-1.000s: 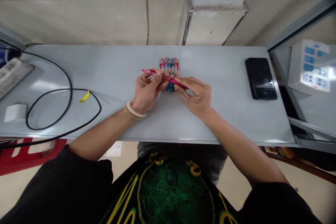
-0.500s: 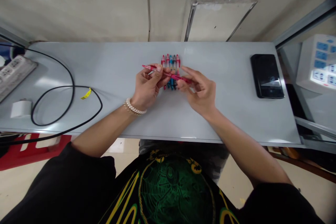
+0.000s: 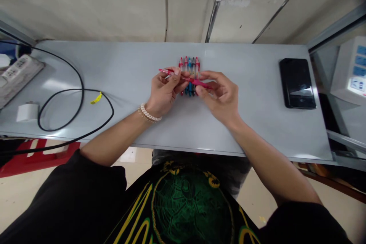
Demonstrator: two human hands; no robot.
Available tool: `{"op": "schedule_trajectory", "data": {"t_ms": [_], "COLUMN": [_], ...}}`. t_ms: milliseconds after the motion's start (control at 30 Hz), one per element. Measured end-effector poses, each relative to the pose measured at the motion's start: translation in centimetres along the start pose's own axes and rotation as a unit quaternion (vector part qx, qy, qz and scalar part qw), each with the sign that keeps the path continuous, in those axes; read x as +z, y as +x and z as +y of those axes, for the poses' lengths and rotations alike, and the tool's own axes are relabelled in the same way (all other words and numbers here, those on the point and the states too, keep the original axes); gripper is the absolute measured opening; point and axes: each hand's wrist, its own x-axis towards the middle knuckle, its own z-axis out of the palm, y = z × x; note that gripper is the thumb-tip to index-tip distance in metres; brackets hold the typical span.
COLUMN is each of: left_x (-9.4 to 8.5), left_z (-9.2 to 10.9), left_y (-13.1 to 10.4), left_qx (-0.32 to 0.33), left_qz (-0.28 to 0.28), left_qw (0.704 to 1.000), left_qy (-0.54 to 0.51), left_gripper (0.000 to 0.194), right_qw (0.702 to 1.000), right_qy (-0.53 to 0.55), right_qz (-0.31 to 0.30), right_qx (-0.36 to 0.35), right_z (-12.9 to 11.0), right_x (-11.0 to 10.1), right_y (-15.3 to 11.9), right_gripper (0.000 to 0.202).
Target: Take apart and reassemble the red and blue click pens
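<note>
A red pen [image 3: 188,79] is held nearly level above the table, its tip end to the left and its pink grip to the right. My left hand [image 3: 166,89] pinches its left part between thumb and fingers. Around the pink end, the thumb and fingers of my right hand [image 3: 221,93] are closed. Behind and below both hands, several pens [image 3: 189,62] with red, blue and black parts lie side by side on the table; the hands and the held pen cover their middles.
On the grey table [image 3: 128,61] a black cable [image 3: 82,91] loops at the left, near a white charger [image 3: 28,112] and a power strip [image 3: 18,78]. A black phone-like device [image 3: 297,84] lies at the right, with a white socket box [image 3: 351,72] beyond it.
The view has shifted slightly. My right thumb and fingers have closed in on the pink end of the pen; my left hand keeps its hold.
</note>
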Motion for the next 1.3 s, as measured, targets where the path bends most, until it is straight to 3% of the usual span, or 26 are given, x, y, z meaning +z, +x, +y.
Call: {"op": "schedule_trajectory", "data": {"t_ms": [67, 200, 333, 500, 667, 867, 1000, 1100, 1300], "left_x": [0.0, 0.0, 0.0, -0.2, -0.3, -0.4, -1.1, -1.4, -1.2], "left_z": [0.0, 0.0, 0.0, 0.1, 0.1, 0.6, 1.0, 1.3, 2.1], "left_y": [0.1, 0.2, 0.1, 0.2, 0.3, 0.5, 1.2, 1.5, 1.5], "left_qx": [-0.004, -0.008, -0.006, 0.001, 0.006, 0.022, 0.059, 0.053, 0.018], "left_qz": [0.003, 0.009, 0.004, 0.0, -0.007, -0.002, -0.001, -0.013, 0.025], "left_qw": [1.0, 1.0, 1.0, 1.0, 1.0, 0.995, 0.994, 0.994, 0.996], "left_qy": [0.001, -0.004, -0.007, 0.009, 0.029, 0.093, 0.09, 0.095, 0.083], "left_gripper": [0.022, 0.016, 0.014, 0.016, 0.019, 0.028, 0.034, 0.038, 0.029], "right_qw": [0.999, 0.999, 0.999, 0.999, 0.998, 0.991, 0.974, 0.958, 0.949], "right_qy": [-0.006, -0.03, -0.006, -0.014, 0.01, 0.049, 0.067, 0.083, 0.089], "right_qz": [-0.004, 0.007, -0.011, -0.014, -0.029, -0.09, -0.18, -0.234, -0.251], "right_qx": [0.034, -0.017, 0.036, -0.043, 0.053, 0.088, 0.12, 0.143, 0.169], "right_z": [-0.1, 0.0, -0.1, 0.0, 0.1, -0.7, -1.0, -1.1, -1.5], "right_x": [0.0, -0.1, -0.1, -0.3, 0.0, -0.3, -0.8, -0.7, -0.7], "right_y": [0.0, 0.0, 0.0, 0.1, -0.1, 0.1, 0.1, 0.0, -0.1], "right_gripper": [0.031, 0.032, 0.033, 0.032, 0.044, 0.04, 0.041, 0.047, 0.04]}}
